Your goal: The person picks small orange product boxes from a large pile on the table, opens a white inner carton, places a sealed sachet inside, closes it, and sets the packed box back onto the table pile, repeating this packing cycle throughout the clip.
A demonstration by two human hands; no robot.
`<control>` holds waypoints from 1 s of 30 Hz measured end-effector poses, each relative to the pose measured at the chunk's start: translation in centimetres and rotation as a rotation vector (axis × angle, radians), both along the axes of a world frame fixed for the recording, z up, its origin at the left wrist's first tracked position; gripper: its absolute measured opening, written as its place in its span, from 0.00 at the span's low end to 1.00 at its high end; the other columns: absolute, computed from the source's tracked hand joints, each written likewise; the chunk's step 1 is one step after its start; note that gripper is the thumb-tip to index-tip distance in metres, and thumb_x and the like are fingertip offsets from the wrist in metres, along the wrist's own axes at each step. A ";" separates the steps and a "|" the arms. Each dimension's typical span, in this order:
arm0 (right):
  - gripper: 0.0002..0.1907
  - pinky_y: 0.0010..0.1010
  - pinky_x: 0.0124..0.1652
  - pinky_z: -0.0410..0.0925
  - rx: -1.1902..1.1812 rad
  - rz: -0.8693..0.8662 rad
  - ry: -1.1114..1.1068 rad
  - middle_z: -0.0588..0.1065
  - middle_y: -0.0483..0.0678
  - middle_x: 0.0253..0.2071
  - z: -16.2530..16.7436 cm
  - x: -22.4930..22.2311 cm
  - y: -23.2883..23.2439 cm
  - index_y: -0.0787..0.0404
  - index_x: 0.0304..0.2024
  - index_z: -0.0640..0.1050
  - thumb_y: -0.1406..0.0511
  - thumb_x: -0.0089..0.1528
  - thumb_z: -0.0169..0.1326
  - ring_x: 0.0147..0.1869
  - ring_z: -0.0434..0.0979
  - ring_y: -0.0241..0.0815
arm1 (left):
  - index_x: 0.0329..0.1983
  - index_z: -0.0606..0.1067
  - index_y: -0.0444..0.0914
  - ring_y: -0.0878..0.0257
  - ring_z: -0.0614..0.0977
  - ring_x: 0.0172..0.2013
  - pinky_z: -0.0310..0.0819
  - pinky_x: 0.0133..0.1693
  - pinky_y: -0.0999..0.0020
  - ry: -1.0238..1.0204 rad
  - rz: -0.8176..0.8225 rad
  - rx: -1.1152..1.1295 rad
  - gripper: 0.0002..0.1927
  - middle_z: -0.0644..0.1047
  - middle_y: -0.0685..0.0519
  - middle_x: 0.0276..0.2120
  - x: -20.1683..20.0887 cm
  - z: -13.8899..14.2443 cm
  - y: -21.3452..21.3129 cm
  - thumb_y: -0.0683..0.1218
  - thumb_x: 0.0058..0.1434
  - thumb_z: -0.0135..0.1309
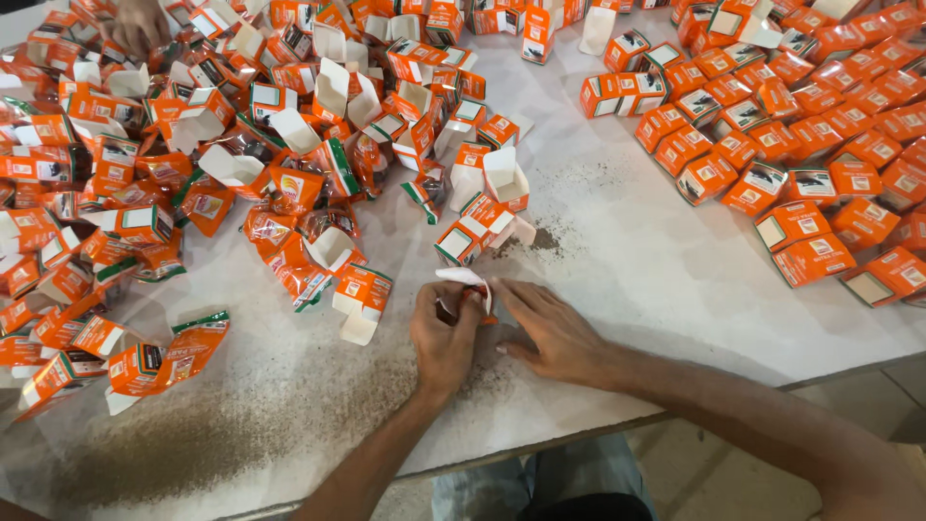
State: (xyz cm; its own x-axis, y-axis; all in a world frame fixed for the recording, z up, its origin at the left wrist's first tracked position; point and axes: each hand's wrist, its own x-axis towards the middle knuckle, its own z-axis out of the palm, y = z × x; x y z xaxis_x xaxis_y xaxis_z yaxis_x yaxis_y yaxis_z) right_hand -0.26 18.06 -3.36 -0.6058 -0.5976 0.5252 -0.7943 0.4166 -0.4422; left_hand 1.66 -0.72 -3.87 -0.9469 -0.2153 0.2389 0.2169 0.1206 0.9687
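My left hand (442, 338) and my right hand (550, 328) meet near the table's front edge around one small orange carton (470, 287) with its white flap open. My left fingers grip it. My right fingertips press on its side. Brown powder lies scattered on the white table (656, 280) under and around both hands. An open orange carton (360, 297) lies just to the left of my left hand.
A big heap of open orange cartons and orange sachets (193, 164) covers the left and back. Closed orange cartons (801, 125) lie grouped at the right. Another person's hand (140, 24) reaches in at the top left. A wide smear of powder (193, 444) lies front left.
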 end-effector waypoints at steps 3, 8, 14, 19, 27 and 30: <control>0.44 0.48 0.56 0.69 0.000 -0.032 -0.040 0.71 0.58 0.59 -0.2 0.0 -0.1 0.66 0.73 0.56 0.64 0.60 0.63 0.61 0.74 0.62 | 0.48 0.64 0.33 0.69 0.81 0.31 0.76 0.30 0.73 0.058 0.039 0.037 0.18 0.77 0.49 0.35 -0.1 0.1 0.5 0.41 0.61 0.60; 0.44 0.47 0.54 0.70 0.003 -0.037 -0.036 0.71 0.58 0.62 -0.7 0.4 0.1 0.65 0.74 0.54 0.67 0.61 0.60 0.59 0.74 0.60 | 0.44 0.66 0.31 0.67 0.79 0.27 0.75 0.25 0.70 0.052 0.076 -0.056 0.17 0.75 0.49 0.35 0.3 0.4 0.5 0.42 0.60 0.61; 0.38 0.46 0.57 0.69 -0.024 0.056 -0.009 0.66 0.62 0.68 0.3 0.6 -0.2 0.65 0.71 0.60 0.69 0.61 0.59 0.65 0.70 0.62 | 0.44 0.70 0.31 0.68 0.78 0.27 0.74 0.27 0.70 -0.005 0.018 -0.073 0.12 0.78 0.49 0.31 0.3 0.3 0.1 0.41 0.63 0.59; 0.37 0.49 0.56 0.68 0.161 -0.010 0.110 0.64 0.62 0.66 0.8 0.3 -0.1 0.67 0.67 0.64 0.72 0.55 0.58 0.64 0.69 0.64 | 0.51 0.73 0.34 0.71 0.80 0.30 0.76 0.31 0.75 -0.131 -0.402 0.318 0.18 0.78 0.56 0.33 -0.2 0.6 -2.3 0.38 0.56 0.49; 0.29 0.46 0.53 0.71 0.006 -0.004 0.000 0.70 0.58 0.63 0.6 0.4 0.1 0.66 0.60 0.71 0.72 0.55 0.60 0.60 0.73 0.59 | 0.46 0.76 0.29 0.63 0.78 0.29 0.74 0.31 0.64 -0.231 -0.357 0.061 0.09 0.79 0.47 0.33 -2.1 0.0 -2.1 0.34 0.61 0.57; 0.25 0.46 0.53 0.71 -0.030 -0.026 -0.003 0.72 0.58 0.60 0.4 0.4 0.3 0.64 0.55 0.72 0.70 0.56 0.63 0.59 0.75 0.60 | 0.51 0.77 0.30 0.51 0.81 0.44 0.77 0.47 0.59 0.328 -0.232 -0.365 0.14 0.80 0.43 0.43 -1.2 0.1 -1.5 0.33 0.61 0.56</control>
